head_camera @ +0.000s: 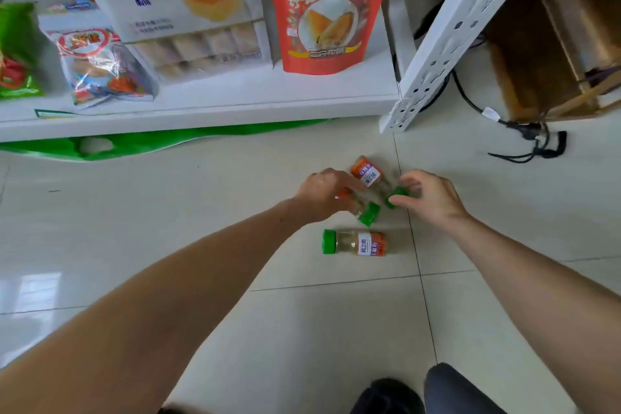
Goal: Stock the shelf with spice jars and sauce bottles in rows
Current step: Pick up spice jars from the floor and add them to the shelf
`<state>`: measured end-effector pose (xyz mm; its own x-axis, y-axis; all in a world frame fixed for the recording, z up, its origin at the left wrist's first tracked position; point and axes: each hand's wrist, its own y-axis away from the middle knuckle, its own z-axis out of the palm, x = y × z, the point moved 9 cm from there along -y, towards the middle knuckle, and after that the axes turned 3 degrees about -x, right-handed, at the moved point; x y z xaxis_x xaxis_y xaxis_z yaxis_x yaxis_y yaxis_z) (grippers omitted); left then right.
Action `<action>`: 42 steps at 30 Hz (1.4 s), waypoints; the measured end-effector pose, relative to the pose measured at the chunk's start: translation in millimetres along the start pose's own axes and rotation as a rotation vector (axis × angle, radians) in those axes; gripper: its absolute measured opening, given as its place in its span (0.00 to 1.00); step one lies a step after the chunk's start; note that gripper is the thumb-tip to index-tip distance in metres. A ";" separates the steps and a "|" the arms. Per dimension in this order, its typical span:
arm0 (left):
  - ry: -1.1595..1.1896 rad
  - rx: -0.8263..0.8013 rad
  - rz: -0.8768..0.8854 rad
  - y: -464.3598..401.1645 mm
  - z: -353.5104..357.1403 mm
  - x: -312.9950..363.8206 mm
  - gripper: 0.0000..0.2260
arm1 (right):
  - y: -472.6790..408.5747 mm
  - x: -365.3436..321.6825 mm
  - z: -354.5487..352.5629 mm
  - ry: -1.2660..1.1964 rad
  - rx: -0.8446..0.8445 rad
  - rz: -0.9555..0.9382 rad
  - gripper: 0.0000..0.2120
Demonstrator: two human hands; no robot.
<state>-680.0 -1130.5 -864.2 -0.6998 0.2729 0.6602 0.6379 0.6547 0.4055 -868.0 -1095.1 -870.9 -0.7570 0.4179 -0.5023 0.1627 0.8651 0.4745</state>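
Observation:
Three small spice jars with green caps and orange labels lie on their sides on the tiled floor below a white shelf [215, 101]. My left hand [326, 193] is closed over the middle jar [364, 212], whose green cap sticks out toward me. My right hand [428, 195] has its thumb and fingers pinched on the green cap of the far jar [368, 175]. The near jar [354, 242] lies apart from both hands, cap to the left. No sauce bottles are in view.
The shelf holds a white cake box [174, 7], a red-orange nut pouch [326, 10] and snack bags [97, 67]. A green bag [161, 143] lies under the shelf. The white upright post [447, 33], black cables [531, 138] and a brown cabinet [554, 44] stand at right. My knee [447, 390] shows at the bottom.

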 end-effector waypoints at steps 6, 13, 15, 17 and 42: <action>-0.095 -0.044 0.037 -14.6 6.5 -5.2 0.20 | -6.9 6.6 8.8 -0.015 -0.026 0.001 0.24; -0.327 -0.016 0.026 -16.5 5.7 -6.8 0.25 | -9.4 7.6 12.9 -0.084 -0.053 0.016 0.22; -0.343 -0.016 0.018 -16.1 5.8 -7.6 0.26 | -11.0 7.5 12.2 -0.076 -0.064 0.024 0.20; -0.333 -0.015 0.004 -14.6 3.7 -10.0 0.25 | -11.5 4.8 10.2 -0.054 -0.077 0.021 0.17; 0.701 0.206 -0.373 285.8 -278.6 195.6 0.11 | 232.7 -319.8 -265.4 -0.107 -0.081 -0.081 0.16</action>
<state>-544.9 -1086.4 -443.0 -0.4473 -0.4473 0.7745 0.2831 0.7506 0.5971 -756.1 -1101.1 -408.0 -0.6932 0.3784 -0.6134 0.0487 0.8737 0.4840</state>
